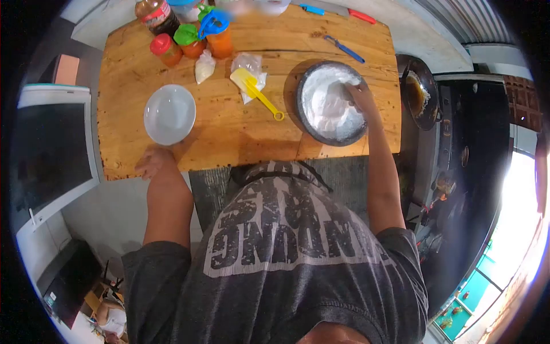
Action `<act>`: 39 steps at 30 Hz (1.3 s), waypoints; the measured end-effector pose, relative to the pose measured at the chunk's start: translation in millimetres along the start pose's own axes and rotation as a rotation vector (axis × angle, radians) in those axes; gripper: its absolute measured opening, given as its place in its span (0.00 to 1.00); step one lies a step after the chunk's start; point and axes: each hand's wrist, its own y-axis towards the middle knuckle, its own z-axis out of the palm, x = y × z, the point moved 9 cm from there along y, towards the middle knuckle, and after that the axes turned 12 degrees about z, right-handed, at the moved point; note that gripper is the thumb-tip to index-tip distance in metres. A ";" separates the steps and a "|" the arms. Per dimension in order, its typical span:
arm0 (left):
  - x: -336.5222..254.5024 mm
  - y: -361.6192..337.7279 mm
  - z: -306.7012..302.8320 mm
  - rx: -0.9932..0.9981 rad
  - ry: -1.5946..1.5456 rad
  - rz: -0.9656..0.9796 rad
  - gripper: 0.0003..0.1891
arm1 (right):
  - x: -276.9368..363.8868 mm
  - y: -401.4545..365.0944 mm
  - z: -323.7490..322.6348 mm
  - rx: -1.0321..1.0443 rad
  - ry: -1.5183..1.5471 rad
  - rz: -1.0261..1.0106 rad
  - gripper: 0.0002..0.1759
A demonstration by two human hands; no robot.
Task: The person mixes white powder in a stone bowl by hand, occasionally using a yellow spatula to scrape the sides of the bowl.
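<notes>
My right hand (359, 98) reaches into a dark, round, thick-rimmed bowl (302, 117) lined with white powder (326, 94). Its fingers are bent down at the powder's right side; whatever they grip is hard to make out. On the wooden table's near left edge lies my left hand (153, 163), fingers spread and holding nothing. Just beyond it stands a white bowl (170, 114) with nothing visible inside. Between the two bowls, a yellow plastic spatula (264, 100) with a ring at its handle end rests partly on a crumpled clear plastic bag (247, 62).
At the back left stand a dark bottle (157, 20) and jars with red (162, 43), green (186, 34) and blue (214, 24) lids. A small tied bag (204, 67) lies before them. A blue-handled tool (345, 49) and red-handled knife (361, 16) lie behind. Right is a pan (421, 94).
</notes>
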 end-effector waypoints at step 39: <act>29.6 37.8 109.3 0.056 -0.048 0.003 0.30 | -10.0 -51.8 31.8 -0.262 -0.004 -0.214 0.28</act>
